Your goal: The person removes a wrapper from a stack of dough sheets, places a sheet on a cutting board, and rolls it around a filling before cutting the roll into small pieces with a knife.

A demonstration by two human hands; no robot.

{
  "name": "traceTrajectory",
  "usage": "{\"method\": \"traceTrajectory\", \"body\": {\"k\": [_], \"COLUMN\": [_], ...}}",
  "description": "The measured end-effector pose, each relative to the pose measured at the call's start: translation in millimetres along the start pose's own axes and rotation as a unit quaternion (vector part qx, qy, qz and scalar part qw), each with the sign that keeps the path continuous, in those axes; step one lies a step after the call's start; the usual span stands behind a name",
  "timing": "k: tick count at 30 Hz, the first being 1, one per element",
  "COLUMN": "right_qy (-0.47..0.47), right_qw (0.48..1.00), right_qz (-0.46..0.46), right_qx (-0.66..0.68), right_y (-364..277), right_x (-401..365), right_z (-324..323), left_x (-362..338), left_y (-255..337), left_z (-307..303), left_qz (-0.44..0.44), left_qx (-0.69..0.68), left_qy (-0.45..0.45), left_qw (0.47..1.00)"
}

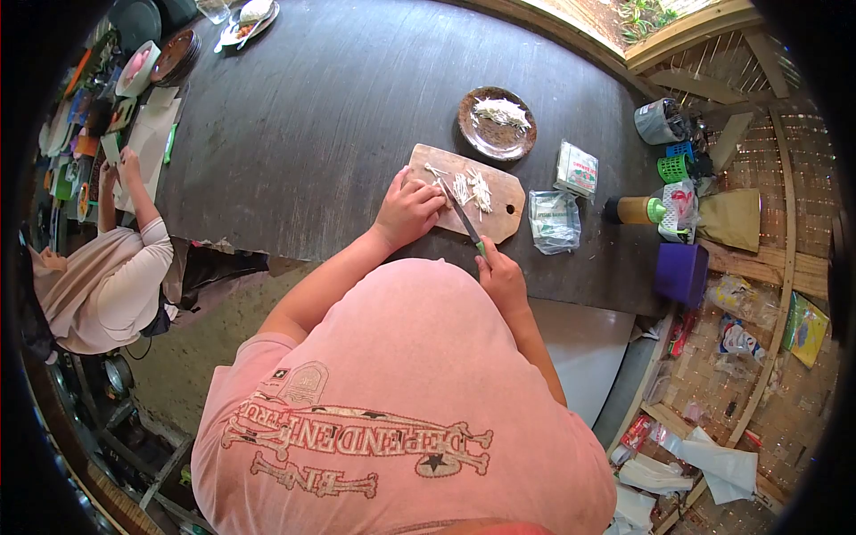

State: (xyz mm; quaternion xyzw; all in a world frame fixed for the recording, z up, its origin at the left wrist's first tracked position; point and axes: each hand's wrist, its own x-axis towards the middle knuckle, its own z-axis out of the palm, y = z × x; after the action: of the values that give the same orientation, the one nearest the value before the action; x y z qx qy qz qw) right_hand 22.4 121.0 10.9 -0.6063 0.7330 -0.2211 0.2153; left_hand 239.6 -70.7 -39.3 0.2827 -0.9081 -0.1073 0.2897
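Note:
A wooden cutting board (499,178) lies on the dark table in front of me, with thin white strips of food (480,190) in small piles on it. My left hand (408,209) rests at the board's left side, its fingers curled down on white food by the blade; the fingers partly hide that piece. In my right hand (504,278) is a knife (464,219) with a green-and-black handle, the blade slanting across the board beside my left fingertips. Behind the board, a brown plate (497,150) holds more white strips.
Right of the board are a plastic-wrapped package (554,221) and a white box-like pack (577,168). A bottle (635,210), a purple container (681,272) and baskets line the right edge. At the left, another person (116,276) works at the table near stacked plates (176,55).

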Motion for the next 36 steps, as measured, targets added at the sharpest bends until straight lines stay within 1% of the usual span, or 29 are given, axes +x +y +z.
{"method": "traceTrajectory", "body": {"k": [8,16,19,23,26,29,31,32,34,36], "right_qy": [-0.004,-0.007,-0.030,-0.028,0.000,0.009,-0.007,-0.005,-0.021,-0.020], "right_qw": [1.000,0.996,0.996,0.996,0.995,0.997,1.000,1.000,0.995,0.992], "right_qz": [-0.004,-0.048,-0.029,-0.032,-0.030,-0.020,0.025,0.026,0.066,0.084], "right_qx": [-0.016,-0.072,-0.078,-0.082,-0.100,-0.071,0.006,0.007,0.075,0.090], "right_y": [1.7,8.7,0.8,7.1,15.3,11.3,3.6,1.5,-4.5,-13.1], "right_x": [2.7,10.1,13.3,14.2,16.9,17.7,28.2,30.1,33.4,30.6], "right_z": [-4.1,-12.7,-22.5,-11.8,5.5,15.8,17.1,16.4,13.1,3.6], "left_x": [0.2,-1.0,-0.6,0.0,1.2,-2.3,0.7,0.8,0.1,0.0], "left_y": [-0.4,-0.6,-0.4,-0.7,-2.2,-2.2,-1.3,-1.2,-1.0,-1.1], "left_z": [1.1,1.3,1.3,0.9,1.9,4.2,2.0,2.5,2.8,2.7], "left_qz": [0.003,-0.001,0.000,0.003,0.010,0.008,0.008,0.011,-0.004,-0.001], "left_qx": [0.004,0.008,0.017,0.018,0.020,0.016,0.010,0.010,0.007,0.008], "left_qy": [0.000,-0.002,-0.006,-0.005,-0.001,-0.009,0.004,0.003,-0.003,0.000], "left_qw": [1.000,1.000,1.000,1.000,1.000,1.000,1.000,1.000,1.000,1.000]}}
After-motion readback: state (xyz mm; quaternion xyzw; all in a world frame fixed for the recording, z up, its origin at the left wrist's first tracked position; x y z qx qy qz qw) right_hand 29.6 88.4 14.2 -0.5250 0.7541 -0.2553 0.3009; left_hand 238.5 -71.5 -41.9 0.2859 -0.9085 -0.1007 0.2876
